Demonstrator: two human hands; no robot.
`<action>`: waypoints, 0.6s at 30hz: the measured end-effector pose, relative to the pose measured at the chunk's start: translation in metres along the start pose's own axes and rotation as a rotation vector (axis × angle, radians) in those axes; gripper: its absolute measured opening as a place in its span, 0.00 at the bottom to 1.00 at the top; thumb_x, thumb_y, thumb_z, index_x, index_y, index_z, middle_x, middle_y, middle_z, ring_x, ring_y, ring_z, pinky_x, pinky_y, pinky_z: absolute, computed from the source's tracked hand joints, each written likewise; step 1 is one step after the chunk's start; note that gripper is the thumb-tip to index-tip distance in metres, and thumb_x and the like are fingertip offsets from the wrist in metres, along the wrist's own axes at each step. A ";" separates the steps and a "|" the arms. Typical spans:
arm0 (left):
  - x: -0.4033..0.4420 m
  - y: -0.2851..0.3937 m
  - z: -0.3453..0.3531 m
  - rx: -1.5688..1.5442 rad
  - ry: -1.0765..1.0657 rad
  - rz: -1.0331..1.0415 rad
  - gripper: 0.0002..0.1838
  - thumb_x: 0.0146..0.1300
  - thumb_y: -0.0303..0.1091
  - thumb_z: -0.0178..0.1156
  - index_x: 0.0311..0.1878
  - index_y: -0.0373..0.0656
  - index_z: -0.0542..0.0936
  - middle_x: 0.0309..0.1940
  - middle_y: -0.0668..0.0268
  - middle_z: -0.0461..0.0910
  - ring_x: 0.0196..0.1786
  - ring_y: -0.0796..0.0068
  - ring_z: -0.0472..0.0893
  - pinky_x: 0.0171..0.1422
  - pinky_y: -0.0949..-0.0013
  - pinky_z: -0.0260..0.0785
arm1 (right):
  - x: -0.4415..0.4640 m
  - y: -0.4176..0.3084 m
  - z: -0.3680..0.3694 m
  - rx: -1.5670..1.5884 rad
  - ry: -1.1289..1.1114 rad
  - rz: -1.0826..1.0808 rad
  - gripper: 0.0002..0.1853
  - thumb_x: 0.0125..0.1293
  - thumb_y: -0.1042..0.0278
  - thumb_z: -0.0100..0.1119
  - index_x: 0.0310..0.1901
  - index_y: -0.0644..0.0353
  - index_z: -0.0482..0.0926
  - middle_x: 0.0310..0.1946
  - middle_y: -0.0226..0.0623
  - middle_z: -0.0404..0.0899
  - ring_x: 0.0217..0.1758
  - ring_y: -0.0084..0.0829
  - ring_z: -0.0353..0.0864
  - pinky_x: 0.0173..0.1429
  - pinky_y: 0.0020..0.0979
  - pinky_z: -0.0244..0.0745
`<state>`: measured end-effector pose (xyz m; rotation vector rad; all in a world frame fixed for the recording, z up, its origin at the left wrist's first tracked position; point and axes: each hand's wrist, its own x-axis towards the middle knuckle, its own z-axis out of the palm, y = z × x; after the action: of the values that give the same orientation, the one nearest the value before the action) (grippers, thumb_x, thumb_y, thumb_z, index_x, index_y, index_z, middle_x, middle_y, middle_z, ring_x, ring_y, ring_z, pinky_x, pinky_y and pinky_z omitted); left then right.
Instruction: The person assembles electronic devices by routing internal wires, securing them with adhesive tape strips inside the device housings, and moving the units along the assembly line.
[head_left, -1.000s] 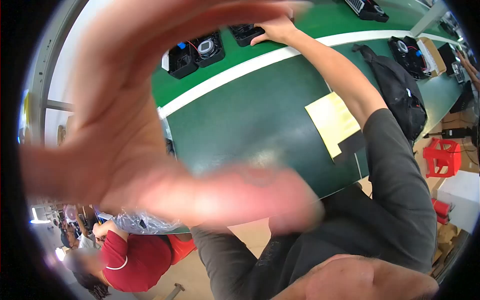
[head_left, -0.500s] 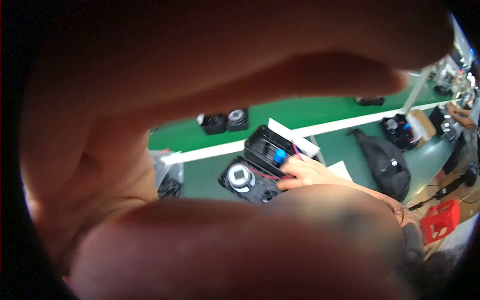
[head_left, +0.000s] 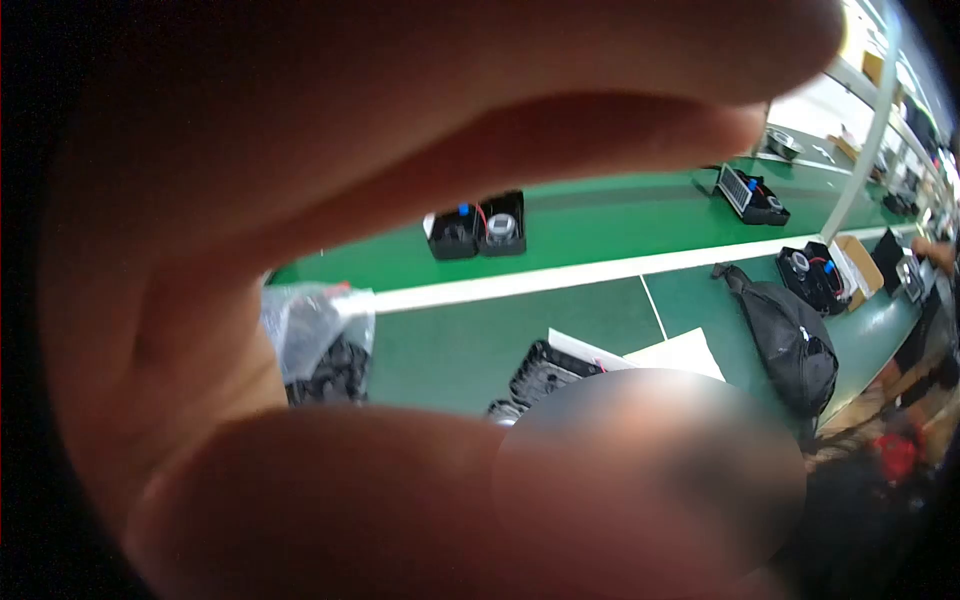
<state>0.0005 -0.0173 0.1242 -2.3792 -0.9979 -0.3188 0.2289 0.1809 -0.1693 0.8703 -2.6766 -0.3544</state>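
Note:
My left hand [head_left: 190,330] is very close to the lens and fills the left, top and bottom of the view, dark and out of focus. Its fingers stretch across above and its thumb lies below, with a wide gap between them. No object shows in that gap at the hand's own distance. Beyond it, an open black case [head_left: 545,372] lies on the green bench, its lower part hidden behind the thumb and a blurred patch. White paper [head_left: 680,352] lies beside the case. My right hand is out of sight.
A clear plastic bag [head_left: 305,325] lies on the bench [head_left: 450,340] at left, a black bag [head_left: 790,340] at right. Open black cases with round parts [head_left: 475,230] stand past a white rail [head_left: 520,283]. Another case [head_left: 815,275] and a co-worker's hand [head_left: 935,252] are far right.
The scene has shifted downward in view. The hand that was at the open case is out of sight, and more of the case is hidden. My left hand still frames the lens.

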 end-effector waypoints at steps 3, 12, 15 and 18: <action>0.003 0.007 0.005 0.004 0.025 -0.031 0.36 0.80 0.61 0.51 0.83 0.53 0.64 0.67 0.31 0.78 0.62 0.37 0.87 0.64 0.42 0.84 | 0.006 0.005 -0.013 0.428 0.015 0.097 0.36 0.45 0.32 0.77 0.49 0.51 0.89 0.49 0.34 0.78 0.58 0.36 0.77 0.69 0.45 0.67; -0.011 0.023 -0.009 -0.081 0.403 -0.194 0.40 0.83 0.66 0.44 0.87 0.54 0.58 0.70 0.28 0.75 0.62 0.32 0.86 0.63 0.38 0.85 | 0.001 0.000 -0.044 0.457 0.175 0.220 0.43 0.44 0.20 0.76 0.47 0.54 0.91 0.59 0.40 0.81 0.65 0.42 0.78 0.75 0.55 0.63; -0.024 0.055 0.008 -0.162 0.675 -0.314 0.37 0.81 0.61 0.47 0.84 0.50 0.61 0.68 0.30 0.76 0.62 0.35 0.86 0.63 0.40 0.84 | -0.016 -0.001 -0.053 0.509 0.408 0.374 0.39 0.45 0.30 0.83 0.51 0.52 0.90 0.62 0.42 0.81 0.66 0.46 0.78 0.72 0.54 0.67; -0.024 0.084 0.080 -0.286 0.919 -0.462 0.28 0.73 0.39 0.61 0.72 0.37 0.74 0.62 0.40 0.83 0.62 0.44 0.86 0.66 0.49 0.81 | -0.037 -0.022 -0.035 0.532 0.575 0.731 0.31 0.56 0.49 0.84 0.58 0.55 0.89 0.63 0.46 0.77 0.65 0.46 0.77 0.69 0.46 0.72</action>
<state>0.0445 -0.0360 0.0158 -1.8072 -1.0348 -1.6299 0.2815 0.1817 -0.1522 0.0220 -2.3219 0.6883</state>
